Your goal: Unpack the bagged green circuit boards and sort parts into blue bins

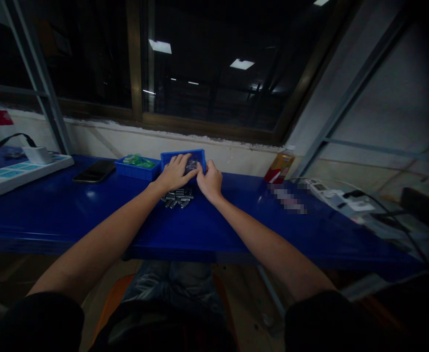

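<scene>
Both my hands meet at the front of a small blue bin on the blue workbench. My left hand lies over the bin's near edge with fingers curled, and my right hand pinches toward it. Between the fingertips sits a small grey metal part. Just below my hands, a pile of several small grey metal cylinders lies on the bench.
A second blue bin with green pieces stands left of the first. A black phone and a white power strip lie further left. An orange-red carton and another power strip with cables are on the right.
</scene>
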A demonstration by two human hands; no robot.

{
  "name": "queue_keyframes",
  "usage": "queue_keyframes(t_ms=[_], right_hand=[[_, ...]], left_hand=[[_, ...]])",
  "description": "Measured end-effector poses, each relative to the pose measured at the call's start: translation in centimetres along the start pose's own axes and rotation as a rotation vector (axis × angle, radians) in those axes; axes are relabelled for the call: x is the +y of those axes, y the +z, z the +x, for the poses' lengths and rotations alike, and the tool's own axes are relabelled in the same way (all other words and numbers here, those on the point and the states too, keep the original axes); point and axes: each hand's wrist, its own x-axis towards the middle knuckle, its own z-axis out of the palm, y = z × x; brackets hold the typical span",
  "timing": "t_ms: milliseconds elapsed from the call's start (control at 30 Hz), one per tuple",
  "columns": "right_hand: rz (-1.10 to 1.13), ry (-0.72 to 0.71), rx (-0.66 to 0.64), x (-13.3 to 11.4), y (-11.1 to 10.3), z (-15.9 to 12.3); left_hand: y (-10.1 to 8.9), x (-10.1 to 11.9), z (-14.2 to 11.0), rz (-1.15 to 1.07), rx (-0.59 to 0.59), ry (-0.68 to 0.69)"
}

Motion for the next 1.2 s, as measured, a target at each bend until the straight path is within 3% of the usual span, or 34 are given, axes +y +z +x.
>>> queue_keyframes(t_ms=[267,533,767,967,1100,1200], right_hand=[[0.189,-0.026,-0.021,0.4,1.0,-0.4],[0.219,-0.06,-0.051,0.3,1.1,-0.6],[0.233,0.017,0.07,0.0,0.5,0.2],[0.219,0.025,0.085,-0.3,-0.4,0.9],[0.191,0.017,0.156,-0.3,-1.6,1.5],[0.152,0.022,0.191,0.1,-2.4,2.1]], left_hand=[[0.5,-2.2,-0.2,0.071,-0.065,0.074],[0.1,-1.6,-0.5,0.016,-0.054,0.079],[-0.7,-1.4,0.0,0.053,-0.093,0.154],[-1.4,-1.0,0.1,0.095,-0.024,0.15],[-1.8,-0.6,0.2,0.074,0.086,0.184],[-1.9,-0.4,0.3,0.051,0.1,0.185]])
